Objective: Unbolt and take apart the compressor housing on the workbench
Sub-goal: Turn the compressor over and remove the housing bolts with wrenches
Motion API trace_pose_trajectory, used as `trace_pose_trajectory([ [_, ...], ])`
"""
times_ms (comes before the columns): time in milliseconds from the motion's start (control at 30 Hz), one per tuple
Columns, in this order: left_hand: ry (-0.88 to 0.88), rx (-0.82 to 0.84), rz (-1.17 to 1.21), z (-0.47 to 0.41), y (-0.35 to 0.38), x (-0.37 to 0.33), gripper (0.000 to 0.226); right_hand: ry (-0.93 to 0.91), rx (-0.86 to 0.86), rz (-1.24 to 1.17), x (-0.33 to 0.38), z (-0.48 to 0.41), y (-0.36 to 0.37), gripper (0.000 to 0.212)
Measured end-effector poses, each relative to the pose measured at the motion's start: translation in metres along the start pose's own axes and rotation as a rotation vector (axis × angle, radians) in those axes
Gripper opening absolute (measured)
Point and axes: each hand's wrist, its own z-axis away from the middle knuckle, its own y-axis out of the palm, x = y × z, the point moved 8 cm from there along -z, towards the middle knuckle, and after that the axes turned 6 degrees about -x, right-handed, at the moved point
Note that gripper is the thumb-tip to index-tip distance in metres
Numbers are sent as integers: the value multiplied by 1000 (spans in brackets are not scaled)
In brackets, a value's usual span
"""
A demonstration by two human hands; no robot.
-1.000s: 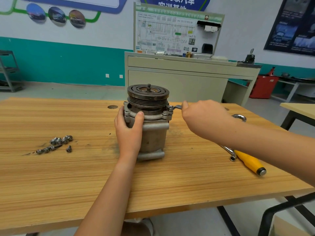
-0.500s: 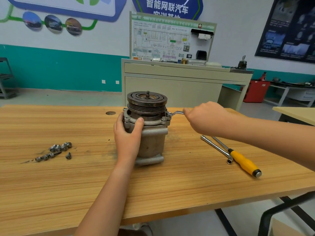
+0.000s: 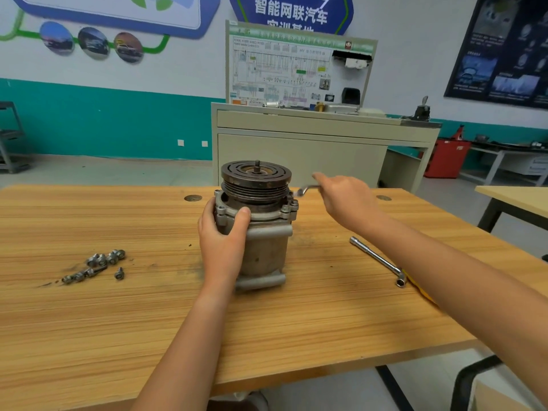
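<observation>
The grey metal compressor (image 3: 267, 247) stands upright in the middle of the wooden workbench (image 3: 118, 321), its dark grooved pulley (image 3: 256, 180) on top. My left hand (image 3: 221, 235) grips the housing's left side just under the flange, thumb across the front. My right hand (image 3: 345, 197) holds a thin metal wrench (image 3: 307, 189) whose head sits by a bolt on the flange's right corner (image 3: 293, 204). Most of the wrench's handle is hidden inside my hand.
Several loose bolts (image 3: 98, 264) lie on the bench to the left. A socket driver (image 3: 378, 261) with a yellow handle lies to the right, partly under my right forearm. Behind the bench stands a beige cabinet (image 3: 311, 149); a second table (image 3: 516, 200) is at the right.
My right hand has swung the wrench away from me, toward the bench's far side, about the flange's right corner. My left hand keeps its grip. The camera tilted up slightly.
</observation>
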Motion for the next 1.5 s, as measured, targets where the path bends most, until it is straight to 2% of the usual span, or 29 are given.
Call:
trace_pose_trajectory([
  [67, -6, -5, 8, 0, 0, 2, 60, 94, -73, -148, -13, 20, -19, 30],
  [133, -3, -13, 14, 0, 0, 1, 59, 125, -59, -187, -18, 34, -32, 27],
  [233, -5, -23, 21, 0, 1, 2, 59, 50, 69, -84, -6, 47, -39, 30],
  [367, 3, -24, 27, 1, 0, 2, 58, -65, 160, 107, 15, 52, -42, 31],
  [633, 6, -14, 15, 1, 0, 1, 60, -125, 327, 302, 37, 41, -37, 25],
  [733, -4, -18, 21, 2, 1, 2, 60, -271, 394, 408, 50, 35, -44, 20],
  [833, -8, -25, 25, 2, 1, 3, 60, -365, 421, 482, 52, 28, -46, 18],
  [1000, 2, -25, 36, 1, 2, 2, 58, -405, 432, 459, 40, 22, -37, 18],
  [1167, -1, -15, 19, -1, -1, 4, 60, -428, 337, 494, 16, -5, -22, 22],
  [1400, 13, -8, 11, 0, -3, 1, 59, -441, 136, 200, 38, -33, 17, 31],
  [1500, 1, 8, 11, -2, -3, 3, 59, -246, -76, -66, 18, -30, -15, 23],
])
